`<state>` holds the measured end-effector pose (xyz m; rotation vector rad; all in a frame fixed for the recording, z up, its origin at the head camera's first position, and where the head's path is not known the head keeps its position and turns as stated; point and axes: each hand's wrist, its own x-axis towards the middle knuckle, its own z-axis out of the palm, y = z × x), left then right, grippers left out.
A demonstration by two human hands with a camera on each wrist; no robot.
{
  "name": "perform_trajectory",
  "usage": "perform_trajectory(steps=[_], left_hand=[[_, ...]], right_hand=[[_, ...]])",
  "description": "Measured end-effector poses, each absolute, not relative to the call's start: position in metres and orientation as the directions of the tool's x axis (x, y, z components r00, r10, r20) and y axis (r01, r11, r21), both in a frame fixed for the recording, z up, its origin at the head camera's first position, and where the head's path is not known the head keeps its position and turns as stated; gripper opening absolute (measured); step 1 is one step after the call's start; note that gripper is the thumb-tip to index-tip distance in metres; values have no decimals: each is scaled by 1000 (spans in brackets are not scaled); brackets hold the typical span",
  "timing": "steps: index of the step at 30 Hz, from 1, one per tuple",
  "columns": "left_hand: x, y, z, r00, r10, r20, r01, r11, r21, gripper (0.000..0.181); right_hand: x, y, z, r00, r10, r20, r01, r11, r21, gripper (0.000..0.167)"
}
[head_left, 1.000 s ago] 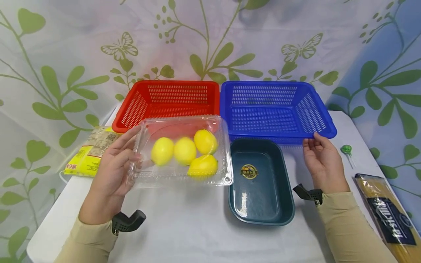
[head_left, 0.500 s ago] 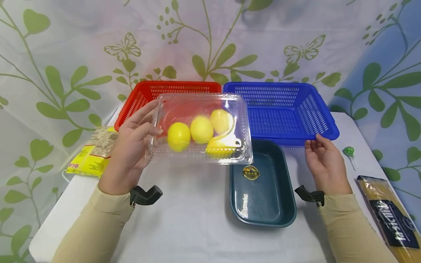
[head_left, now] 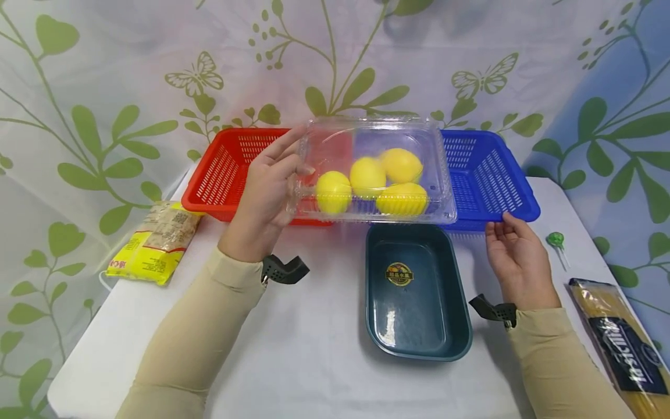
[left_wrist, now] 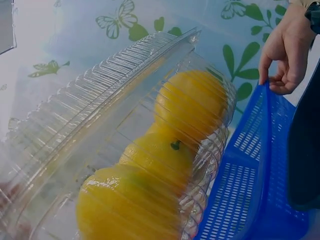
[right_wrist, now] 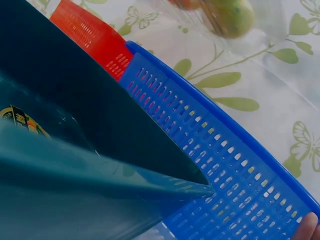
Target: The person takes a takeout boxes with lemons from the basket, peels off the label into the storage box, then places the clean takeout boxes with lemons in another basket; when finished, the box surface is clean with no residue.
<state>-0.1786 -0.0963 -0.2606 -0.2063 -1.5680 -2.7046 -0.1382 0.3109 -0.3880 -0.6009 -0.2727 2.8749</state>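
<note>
My left hand [head_left: 267,201] grips the left end of a clear plastic clamshell box [head_left: 335,139], its thumb on the near side. Several yellow lemons [head_left: 368,176] lie inside, showing through ribbed walls in the left wrist view. The box is held up in front of the adjoining ends of a red basket [head_left: 222,174] and a blue basket [head_left: 489,174], hiding parts of both. At the blue basket's front right corner, my right hand [head_left: 518,256] pinches the rim between thumb and fingers. In the right wrist view only its fingertips [right_wrist: 307,229] show.
A dark green tray [head_left: 419,320] with a gold label stands before the blue basket. Right of my right hand lie a green lollipop [head_left: 556,240] and a pack of spaghetti [head_left: 620,343]. A yellow food bag [head_left: 157,244] lies left. A leaf-printed curtain [head_left: 398,52] hangs behind.
My left hand has carried the lemon box up and to the right, from before the red basket to in front of both baskets. My right hand keeps its hold on the blue rim.
</note>
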Motion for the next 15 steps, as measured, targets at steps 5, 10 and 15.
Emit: perform_trajectory(steps=[5,10,15], left_hand=[[-201,-76,-265,-993,16,113,92,-474,876,55],[-222,-58,-270,-995,-32,96,100,-432,896,54],[-237,-42,-273,-997,-24,77,80,-449,890,56]], right_hand=[[-139,312,-389,-898,230,-375,-154,-963,-222,45],[-139,310,-390,-892,243,-380,-154,-956,-251,47],[-137,311,-389,-902,227,-366,-152,-963,-223,43]])
